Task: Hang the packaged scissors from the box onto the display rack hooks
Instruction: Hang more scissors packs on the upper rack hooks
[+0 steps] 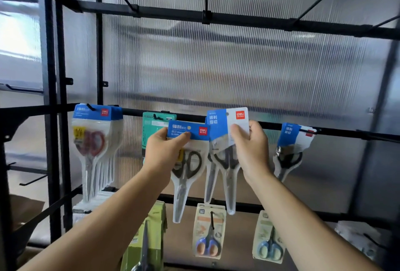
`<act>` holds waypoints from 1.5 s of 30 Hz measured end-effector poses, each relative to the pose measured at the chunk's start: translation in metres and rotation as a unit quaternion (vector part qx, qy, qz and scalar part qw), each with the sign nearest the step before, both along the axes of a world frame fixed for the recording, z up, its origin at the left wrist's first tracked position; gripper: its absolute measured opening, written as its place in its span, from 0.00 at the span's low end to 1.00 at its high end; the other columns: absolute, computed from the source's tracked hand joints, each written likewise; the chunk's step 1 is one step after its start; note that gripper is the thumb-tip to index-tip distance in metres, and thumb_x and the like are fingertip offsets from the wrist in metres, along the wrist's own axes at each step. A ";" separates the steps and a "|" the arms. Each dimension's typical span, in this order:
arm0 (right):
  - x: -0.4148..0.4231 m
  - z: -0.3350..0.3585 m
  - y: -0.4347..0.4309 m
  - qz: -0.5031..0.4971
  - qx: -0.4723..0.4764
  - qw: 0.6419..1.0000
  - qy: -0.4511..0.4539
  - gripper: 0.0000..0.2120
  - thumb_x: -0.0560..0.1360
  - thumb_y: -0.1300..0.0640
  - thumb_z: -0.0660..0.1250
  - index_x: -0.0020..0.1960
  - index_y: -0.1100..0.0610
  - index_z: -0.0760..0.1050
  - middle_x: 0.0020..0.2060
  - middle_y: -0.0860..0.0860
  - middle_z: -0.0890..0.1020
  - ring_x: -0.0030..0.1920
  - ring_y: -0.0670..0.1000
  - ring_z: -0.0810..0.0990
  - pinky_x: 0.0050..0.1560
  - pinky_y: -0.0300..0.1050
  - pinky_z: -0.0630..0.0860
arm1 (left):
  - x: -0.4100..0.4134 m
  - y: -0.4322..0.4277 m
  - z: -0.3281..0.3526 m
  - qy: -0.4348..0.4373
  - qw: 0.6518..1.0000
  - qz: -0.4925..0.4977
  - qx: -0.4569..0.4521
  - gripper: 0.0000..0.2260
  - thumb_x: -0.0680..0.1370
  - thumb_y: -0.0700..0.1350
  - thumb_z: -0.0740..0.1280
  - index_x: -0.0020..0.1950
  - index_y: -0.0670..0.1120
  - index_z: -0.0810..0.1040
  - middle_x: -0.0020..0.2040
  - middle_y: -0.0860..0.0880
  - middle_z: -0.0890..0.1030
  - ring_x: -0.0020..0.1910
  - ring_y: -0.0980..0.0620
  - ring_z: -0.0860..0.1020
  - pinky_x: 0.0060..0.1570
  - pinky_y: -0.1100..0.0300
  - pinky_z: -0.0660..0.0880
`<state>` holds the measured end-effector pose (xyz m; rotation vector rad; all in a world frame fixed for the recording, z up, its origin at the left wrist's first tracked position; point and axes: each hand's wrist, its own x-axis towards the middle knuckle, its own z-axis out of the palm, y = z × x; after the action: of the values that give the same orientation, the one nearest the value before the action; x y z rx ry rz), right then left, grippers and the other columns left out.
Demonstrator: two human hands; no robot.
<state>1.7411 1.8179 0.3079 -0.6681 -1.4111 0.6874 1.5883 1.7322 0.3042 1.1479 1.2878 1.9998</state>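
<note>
Your left hand (164, 151) is pinching the blue pack (194, 131), your right hand (252, 151) gripping the blue-white pack (218, 123) beside the rail (346, 133); juggling both is risking a drop.

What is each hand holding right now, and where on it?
The left hand pinches a black-handled scissors pack by its blue header card; the right hand grips a second pack at its blue-and-white header card.

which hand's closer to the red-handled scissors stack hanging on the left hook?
Left. The left hand grips a blue-topped pack just right of the red-handled scissors stack; the right hand grips a blue-and-white pack farther right.
</note>
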 end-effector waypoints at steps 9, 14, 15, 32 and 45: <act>0.036 0.001 0.011 -0.005 -0.038 0.998 0.051 0.17 0.69 0.39 0.68 0.43 0.54 0.74 0.41 0.57 0.80 0.42 0.60 0.80 0.44 0.56 0.77 | 0.025 0.029 0.015 0.014 1.000 -0.005 0.004 0.07 0.75 0.42 0.72 0.52 0.45 0.78 0.47 0.44 0.84 0.45 0.44 0.84 0.46 0.46 0.82; 0.031 -0.004 0.011 0.045 -0.076 0.996 0.016 0.09 0.78 0.49 0.66 0.50 0.55 0.77 0.45 0.52 0.83 0.50 0.54 0.82 0.55 0.56 0.78 | 0.048 0.050 0.023 -0.019 0.999 -0.028 -0.005 0.06 0.77 0.42 0.70 0.52 0.45 0.77 0.47 0.46 0.84 0.46 0.49 0.83 0.48 0.53 0.81; 0.029 -0.006 0.012 0.041 -0.081 0.996 0.009 0.10 0.78 0.48 0.66 0.50 0.55 0.77 0.46 0.54 0.83 0.51 0.56 0.81 0.57 0.60 0.77 | 0.051 0.053 0.022 -0.024 0.999 -0.030 -0.004 0.06 0.77 0.42 0.70 0.53 0.45 0.77 0.47 0.47 0.83 0.45 0.51 0.83 0.45 0.56 0.81; 0.030 -0.012 0.027 0.054 -0.135 0.988 0.060 0.10 0.75 0.47 0.69 0.52 0.51 0.78 0.50 0.53 0.83 0.54 0.56 0.81 0.59 0.61 0.77 | 0.068 0.062 0.023 -0.013 1.000 -0.002 -0.022 0.03 0.81 0.44 0.63 0.51 0.46 0.75 0.40 0.49 0.79 0.36 0.56 0.77 0.27 0.69 0.71; 0.023 -0.017 0.036 -0.024 -0.136 0.990 0.006 0.11 0.79 0.50 0.64 0.51 0.59 0.74 0.42 0.49 0.78 0.42 0.47 0.74 0.41 0.42 0.70 | 0.058 0.096 0.019 0.056 0.993 0.071 -0.080 0.12 0.80 0.48 0.64 0.59 0.42 0.75 0.55 0.43 0.80 0.54 0.44 0.79 0.50 0.52 0.78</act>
<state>1.7645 1.8543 0.2910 -0.9069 -1.2972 0.8532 1.6462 1.8284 0.3227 1.1330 1.5963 1.9135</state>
